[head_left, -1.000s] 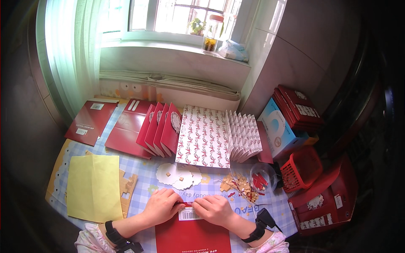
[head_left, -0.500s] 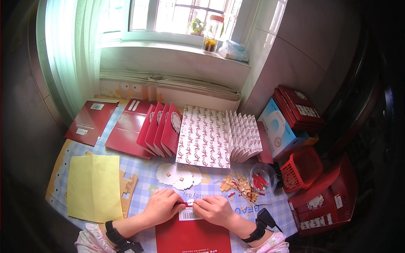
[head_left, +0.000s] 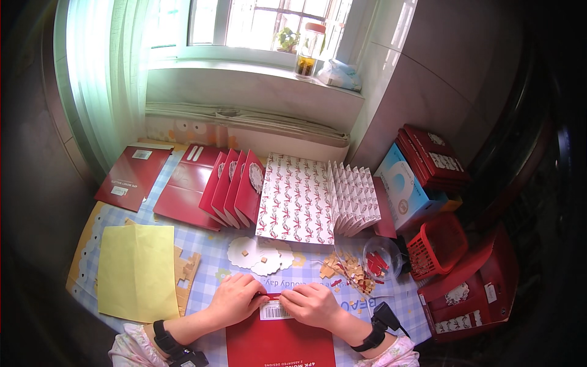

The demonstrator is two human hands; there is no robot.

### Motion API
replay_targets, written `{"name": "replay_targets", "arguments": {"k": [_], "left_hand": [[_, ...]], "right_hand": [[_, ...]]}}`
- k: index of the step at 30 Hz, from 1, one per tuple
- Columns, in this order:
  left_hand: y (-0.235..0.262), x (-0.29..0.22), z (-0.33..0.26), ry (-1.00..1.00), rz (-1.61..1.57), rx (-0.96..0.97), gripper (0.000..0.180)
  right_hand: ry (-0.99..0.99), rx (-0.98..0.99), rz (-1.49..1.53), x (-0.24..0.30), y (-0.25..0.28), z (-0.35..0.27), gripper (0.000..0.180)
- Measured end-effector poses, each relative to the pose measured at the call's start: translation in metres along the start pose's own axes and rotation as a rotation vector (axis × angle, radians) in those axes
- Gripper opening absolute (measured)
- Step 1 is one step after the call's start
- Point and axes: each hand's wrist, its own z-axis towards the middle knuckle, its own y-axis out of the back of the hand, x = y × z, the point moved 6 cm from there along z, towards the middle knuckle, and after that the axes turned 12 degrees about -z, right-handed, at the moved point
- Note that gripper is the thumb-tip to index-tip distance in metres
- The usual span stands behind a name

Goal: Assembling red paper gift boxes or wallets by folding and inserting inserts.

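Note:
A red cardboard folder (head_left: 278,339) with a white barcode label (head_left: 274,311) lies flat at the front edge of the table, in front of me. Its far edge is pinched between the fingertips of my left hand (head_left: 237,295) and my right hand (head_left: 310,304), which almost meet there. A narrow red strip shows along that edge between the fingers. Both hands are closed, and the thumbs are partly hidden. Just beyond them lie white scalloped paper tags (head_left: 264,260) with small tan squares on top.
Yellow paper (head_left: 136,272) lies at left. Red folders (head_left: 134,177), standing red cards (head_left: 247,189) and patterned white cards (head_left: 296,199) line the back. At right are tan scraps (head_left: 348,272), a clear bowl (head_left: 396,260), a red basket (head_left: 440,244) and a blue box (head_left: 400,189).
A small white patch at the folder's far edge, between my fingertips, has gone from sight; a red strip shows there now. My hands have hardly moved.

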Motion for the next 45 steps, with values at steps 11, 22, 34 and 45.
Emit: {"name": "replay_targets", "arguments": {"k": [11,22,34,45], "left_hand": [[0.002,-0.001,0.002,-0.012,0.009,-0.010,0.017],[0.000,0.000,0.000,-0.009,0.011,-0.008,0.018],[0.000,0.000,0.001,-0.016,0.010,0.003,0.017],[0.001,0.000,0.000,-0.005,0.021,0.008,0.018]], "right_hand": [[-0.087,0.005,0.091,-0.005,0.007,0.007,0.017],[-0.072,0.126,0.082,0.000,0.001,0.005,0.024],[-0.120,0.126,0.073,-0.004,0.002,0.003,0.017],[-0.209,0.084,0.089,-0.011,0.003,0.001,0.011]]}}
